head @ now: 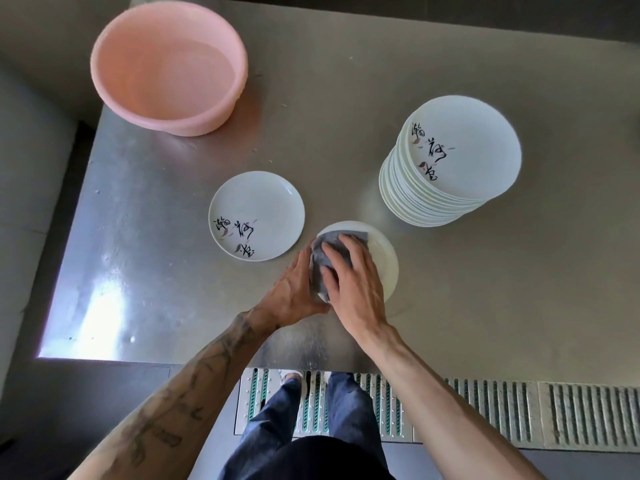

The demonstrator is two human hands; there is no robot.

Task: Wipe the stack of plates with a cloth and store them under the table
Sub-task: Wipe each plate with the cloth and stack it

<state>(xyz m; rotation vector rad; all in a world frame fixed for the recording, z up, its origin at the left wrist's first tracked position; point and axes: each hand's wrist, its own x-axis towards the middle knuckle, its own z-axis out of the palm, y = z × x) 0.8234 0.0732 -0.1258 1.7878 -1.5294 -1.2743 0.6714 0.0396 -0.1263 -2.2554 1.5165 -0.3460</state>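
A white plate is tilted above the steel table, near its front edge. My left hand grips the plate's left rim from below. My right hand presses a grey cloth onto the plate's face, fingers spread over the cloth. One white plate with black calligraphy lies flat on the table to the left of my hands. A tall stack of the same plates stands at the right, back from my hands.
A pink plastic basin holding a little water sits at the table's back left. The table's left edge and front edge are close by. A slotted floor drain grate runs below the front edge, by my legs.
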